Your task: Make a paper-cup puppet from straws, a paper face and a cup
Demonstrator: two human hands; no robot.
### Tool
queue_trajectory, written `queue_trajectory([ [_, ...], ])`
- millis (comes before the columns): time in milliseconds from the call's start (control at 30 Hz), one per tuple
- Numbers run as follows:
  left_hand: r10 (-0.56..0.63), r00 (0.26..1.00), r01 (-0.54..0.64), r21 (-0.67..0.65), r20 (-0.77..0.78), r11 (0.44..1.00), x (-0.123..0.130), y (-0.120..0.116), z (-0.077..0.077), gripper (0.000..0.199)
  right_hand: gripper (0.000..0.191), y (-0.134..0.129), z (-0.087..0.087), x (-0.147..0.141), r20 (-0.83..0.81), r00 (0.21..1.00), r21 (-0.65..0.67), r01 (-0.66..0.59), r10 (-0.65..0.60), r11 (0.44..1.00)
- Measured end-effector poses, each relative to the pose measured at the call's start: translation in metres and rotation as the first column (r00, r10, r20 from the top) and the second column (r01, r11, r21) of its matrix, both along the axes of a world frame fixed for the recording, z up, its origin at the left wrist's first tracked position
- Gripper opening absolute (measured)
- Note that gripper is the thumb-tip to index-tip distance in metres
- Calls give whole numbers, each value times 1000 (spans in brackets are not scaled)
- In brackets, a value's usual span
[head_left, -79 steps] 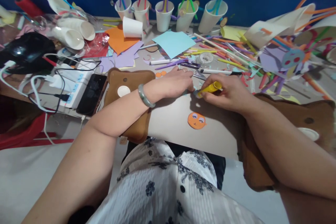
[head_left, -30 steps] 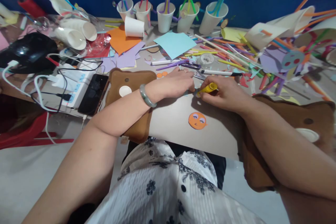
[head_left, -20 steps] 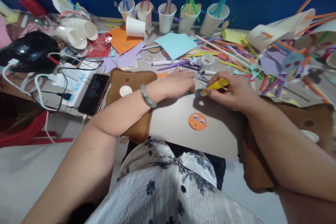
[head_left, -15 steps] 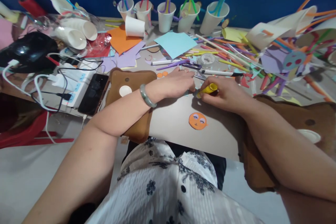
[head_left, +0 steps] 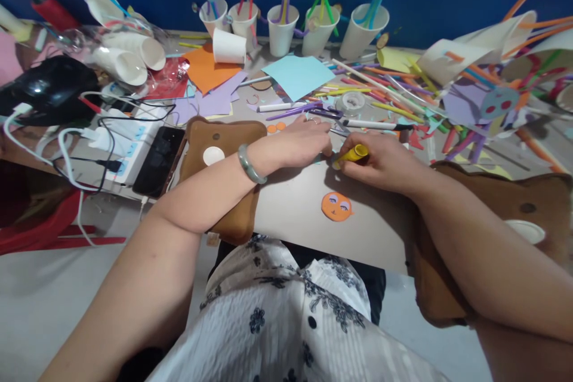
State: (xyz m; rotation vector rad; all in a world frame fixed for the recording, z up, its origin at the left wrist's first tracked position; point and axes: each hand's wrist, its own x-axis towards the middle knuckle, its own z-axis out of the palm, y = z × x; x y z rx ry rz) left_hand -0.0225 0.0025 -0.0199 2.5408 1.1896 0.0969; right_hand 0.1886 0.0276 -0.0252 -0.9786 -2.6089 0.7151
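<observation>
My right hand (head_left: 380, 161) grips a yellow glue stick (head_left: 353, 155), tilted with its pale end low near the tabletop. Just left of it, my left hand (head_left: 307, 142) rests on the table with its fingers bent down and together. A small scrap shows by the left fingertips; what they pinch, if anything, is hidden. Below both hands lies a round orange paper face (head_left: 337, 207) with purple eyelids and a small drawn mouth. Two small orange paper circles (head_left: 276, 127) sit behind my left wrist. Scissors (head_left: 339, 128) lie partly hidden between the hands.
Brown bear-shaped pads (head_left: 228, 209) lie under both forearms. Behind are a light blue paper sheet (head_left: 299, 76), a tape roll (head_left: 351, 102), a marker (head_left: 376, 125) and many coloured sticks. Paper cups (head_left: 283, 30) with face figures line the wall. A phone (head_left: 159, 161) and power strip (head_left: 134, 143) are left.
The glue stick and my right hand have shifted very slightly to the left. My left hand and the orange face stay in place.
</observation>
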Motion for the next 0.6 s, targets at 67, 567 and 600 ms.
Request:
queue_trajectory([
  [67,-3,1000,3,-1,-5,1000,0,0,0,32,8,1,1,2,-26,1000,-42,17,-18,999],
  [567,-52,992,54,-20,114,998,-10,19,-16,32,7,-12,-2,-6,-128,988,12,86,-84,996],
  [600,-52,990,53,-10,128,999,-10,20,-19,31,7,-12,-4,-6,-114,991,36,78,-73,996],
])
